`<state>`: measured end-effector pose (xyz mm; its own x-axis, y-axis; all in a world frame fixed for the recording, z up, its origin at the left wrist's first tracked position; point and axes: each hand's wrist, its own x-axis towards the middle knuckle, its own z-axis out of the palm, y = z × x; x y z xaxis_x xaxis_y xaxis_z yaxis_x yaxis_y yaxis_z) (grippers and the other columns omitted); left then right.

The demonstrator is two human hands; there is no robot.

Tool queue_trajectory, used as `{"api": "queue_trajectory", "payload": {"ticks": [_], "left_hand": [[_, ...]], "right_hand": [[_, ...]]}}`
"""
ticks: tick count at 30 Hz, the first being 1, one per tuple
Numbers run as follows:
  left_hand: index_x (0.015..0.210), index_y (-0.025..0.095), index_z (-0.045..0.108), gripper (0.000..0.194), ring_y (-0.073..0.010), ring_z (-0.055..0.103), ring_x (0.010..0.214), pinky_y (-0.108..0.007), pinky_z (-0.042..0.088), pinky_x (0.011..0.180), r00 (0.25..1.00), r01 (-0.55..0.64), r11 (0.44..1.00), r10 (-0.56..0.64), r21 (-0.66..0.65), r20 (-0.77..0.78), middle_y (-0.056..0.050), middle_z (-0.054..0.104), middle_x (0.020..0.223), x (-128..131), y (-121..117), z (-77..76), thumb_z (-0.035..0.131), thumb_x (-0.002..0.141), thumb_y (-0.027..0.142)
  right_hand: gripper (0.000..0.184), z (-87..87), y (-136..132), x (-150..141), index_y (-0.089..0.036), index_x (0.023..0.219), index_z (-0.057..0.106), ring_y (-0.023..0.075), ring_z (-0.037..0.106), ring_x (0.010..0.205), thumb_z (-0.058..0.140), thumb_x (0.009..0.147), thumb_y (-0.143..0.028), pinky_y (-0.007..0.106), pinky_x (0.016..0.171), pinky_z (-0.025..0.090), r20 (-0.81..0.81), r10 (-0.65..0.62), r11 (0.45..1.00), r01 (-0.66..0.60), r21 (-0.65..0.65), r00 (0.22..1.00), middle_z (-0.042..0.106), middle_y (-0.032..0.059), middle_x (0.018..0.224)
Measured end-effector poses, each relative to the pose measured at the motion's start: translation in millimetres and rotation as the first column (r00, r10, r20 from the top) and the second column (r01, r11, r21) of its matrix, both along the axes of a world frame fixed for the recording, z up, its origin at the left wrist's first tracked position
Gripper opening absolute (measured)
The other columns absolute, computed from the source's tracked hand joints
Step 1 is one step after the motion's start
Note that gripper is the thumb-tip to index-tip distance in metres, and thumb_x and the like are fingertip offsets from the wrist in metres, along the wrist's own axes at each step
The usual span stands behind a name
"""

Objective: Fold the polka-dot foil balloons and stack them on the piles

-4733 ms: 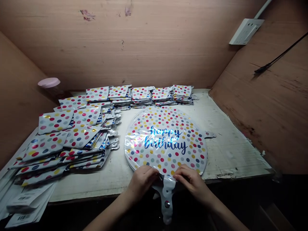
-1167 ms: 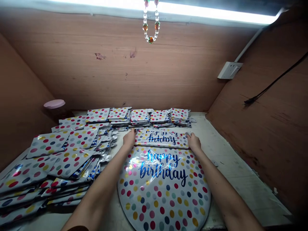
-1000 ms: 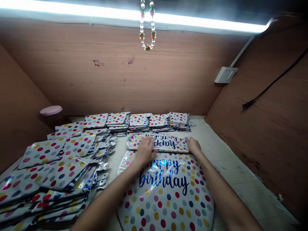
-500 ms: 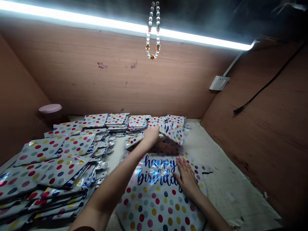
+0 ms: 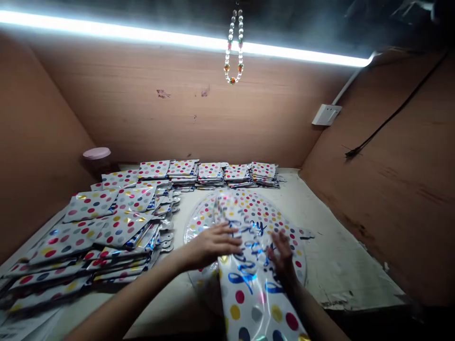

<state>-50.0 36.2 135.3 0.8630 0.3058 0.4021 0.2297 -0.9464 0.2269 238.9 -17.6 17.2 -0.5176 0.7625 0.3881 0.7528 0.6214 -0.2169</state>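
Observation:
A flat, uninflated foil balloon (image 5: 249,293), white with coloured dots and blue lettering, stands partly lifted and folded along its length, its near part close to the camera. My left hand (image 5: 218,244) lies against its left side, fingers stretched out toward the right. On its right side is my right hand (image 5: 282,255), fingers bent and smeared by motion, so its grip is unclear. Underneath, another round dotted balloon (image 5: 263,203) lies spread on the table, with a clear tab (image 5: 307,234) sticking out at its right.
Folded dotted balloons lie in overlapping stacks (image 5: 71,239) on the left and in piles (image 5: 209,171) along the back wall. A pink-lidded jar (image 5: 96,154) stands back left. Beads (image 5: 232,71) hang overhead. Wooden panels (image 5: 384,184) border the table (image 5: 330,255).
The dotted sheet held up at the back is no longer there. The balloon with lettering is now lifted and folded lengthwise. My left hand came back toward me; the right stays at its right side.

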Motion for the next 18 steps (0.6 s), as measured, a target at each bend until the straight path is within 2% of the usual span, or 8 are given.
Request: {"api": "queue_trajectory", "payload": {"ticks": [4,7,9,10,12,15,17,18], "left_hand": [[0.124,0.024,0.054,0.032,-0.0221,0.053,0.121,-0.044,0.040,0.106,0.988,-0.081,0.989,0.096,0.124,-0.120,-0.009,0.063,0.122,-7.5,-44.3,-83.5,0.043,0.095,0.016],[0.116,0.021,0.059,0.027,-0.0204,0.065,0.101,-0.037,0.051,0.093,0.989,-0.149,0.987,0.150,0.054,-0.017,-0.010,0.070,0.105,-11.3,-72.0,-113.1,0.045,0.093,0.014],[0.106,0.020,0.063,0.021,-0.0202,0.067,0.091,-0.033,0.055,0.082,0.950,-0.291,0.943,0.305,-0.162,0.068,-0.009,0.071,0.097,-9.5,-81.5,-119.1,0.048,0.091,0.021],[0.101,0.020,0.064,0.020,-0.0198,0.068,0.086,-0.031,0.056,0.077,0.903,-0.384,0.876,0.422,-0.293,0.080,-0.008,0.072,0.094,-7.1,-82.3,-119.1,0.046,0.092,0.023],[0.093,0.021,0.064,0.025,-0.0193,0.068,0.078,-0.028,0.054,0.067,0.756,-0.573,0.659,0.655,-0.486,-0.004,-0.006,0.071,0.086,1.1,-76.8,-115.4,0.040,0.093,0.026],[0.099,0.021,0.061,0.027,-0.0215,0.067,0.073,-0.028,0.050,0.060,0.490,-0.799,0.333,0.843,-0.501,-0.223,-0.006,0.070,0.079,20.1,-58.2,-107.2,0.036,0.095,0.030],[0.118,0.016,0.053,0.031,-0.0248,0.067,0.076,-0.032,0.051,0.061,0.358,-0.878,0.217,0.890,-0.426,-0.284,-0.011,0.070,0.091,34.3,-46.9,-103.5,0.039,0.094,0.030],[0.127,0.015,0.047,0.037,-0.0265,0.067,0.082,-0.035,0.051,0.066,0.327,-0.902,0.216,0.906,-0.373,-0.267,-0.015,0.068,0.102,40.8,-42.9,-102.5,0.040,0.094,0.028]], "right_hand": [[0.034,4.5,-28.5,-32.7,-0.020,0.124,0.056,0.0241,0.040,0.133,0.045,0.092,-0.011,0.045,0.106,0.042,0.052,0.382,0.919,-0.385,0.089,0.923,0.058,0.0095,0.130],[0.030,0.6,-35.5,-41.8,-0.017,0.120,0.058,0.0238,0.052,0.123,0.047,0.092,-0.013,0.041,0.097,0.051,-0.091,0.369,0.929,-0.366,0.047,0.925,0.063,0.0118,0.123],[0.025,0.5,-33.1,-42.5,-0.019,0.112,0.062,0.0229,0.062,0.111,0.046,0.092,-0.019,0.038,0.089,0.054,-0.286,0.252,0.948,-0.295,-0.118,0.925,0.068,0.0102,0.114],[0.023,1.9,-29.7,-43.3,-0.020,0.105,0.063,0.0221,0.066,0.101,0.044,0.094,-0.024,0.035,0.083,0.057,-0.380,0.142,0.943,-0.242,-0.230,0.914,0.071,0.0091,0.106],[0.030,6.6,-18.7,-47.8,-0.019,0.092,0.064,0.0197,0.069,0.080,0.037,0.095,-0.031,0.029,0.066,0.057,-0.446,-0.163,0.883,-0.072,-0.464,0.880,0.073,0.0066,0.088],[0.038,10.9,3.9,-60.0,-0.021,0.069,0.058,0.0174,0.064,0.058,0.036,0.094,-0.038,0.024,0.048,0.048,-0.292,-0.501,0.746,0.236,-0.623,0.815,0.067,0.0031,0.065],[0.039,8.7,19.0,-67.9,-0.022,0.060,0.053,0.0168,0.061,0.052,0.039,0.092,-0.039,0.024,0.044,0.043,-0.197,-0.580,0.695,0.355,-0.625,0.790,0.065,0.0030,0.058],[0.040,6.7,25.3,-71.1,-0.022,0.057,0.052,0.0168,0.060,0.051,0.040,0.091,-0.039,0.024,0.044,0.041,-0.167,-0.598,0.683,0.389,-0.618,0.784,0.064,0.0036,0.056]]}}
